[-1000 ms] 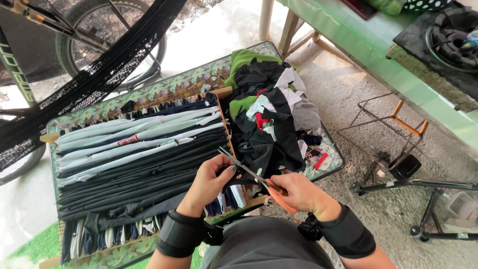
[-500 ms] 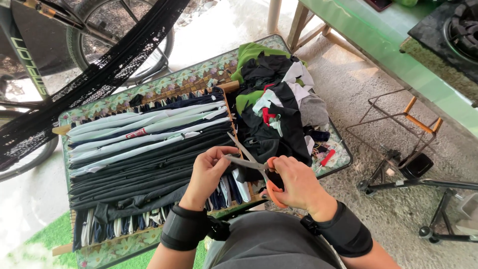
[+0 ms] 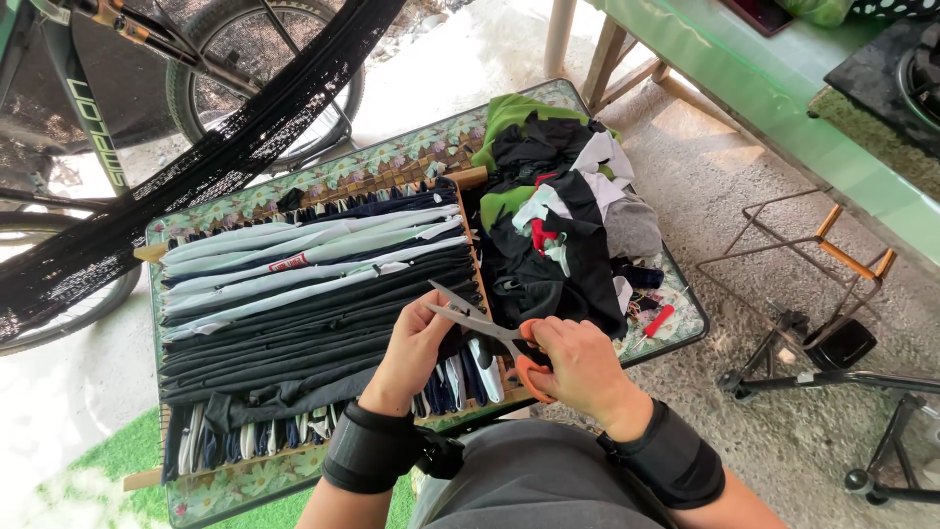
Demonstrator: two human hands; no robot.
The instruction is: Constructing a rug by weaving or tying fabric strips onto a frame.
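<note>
Both hands on scissors (image 3: 490, 333): right-hand fingers (image 3: 548, 348) through orange handles.

Both hands, left (image 3: 416, 343) and right (image 3: 578, 364), meet, fingers curled.

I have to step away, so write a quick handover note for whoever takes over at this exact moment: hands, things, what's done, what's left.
Right hand: holds the orange-handled scissors, blades open.
Left hand: at the blades, pinching what seems a dark fabric strip; hard to tell.
Wooden frame on the small patterned table: woven rows of white and black strips cover most of it.
Scrap cloth pile: right of the frame.
Left, as I judge: warp strips at the near edge remain bare.
</note>
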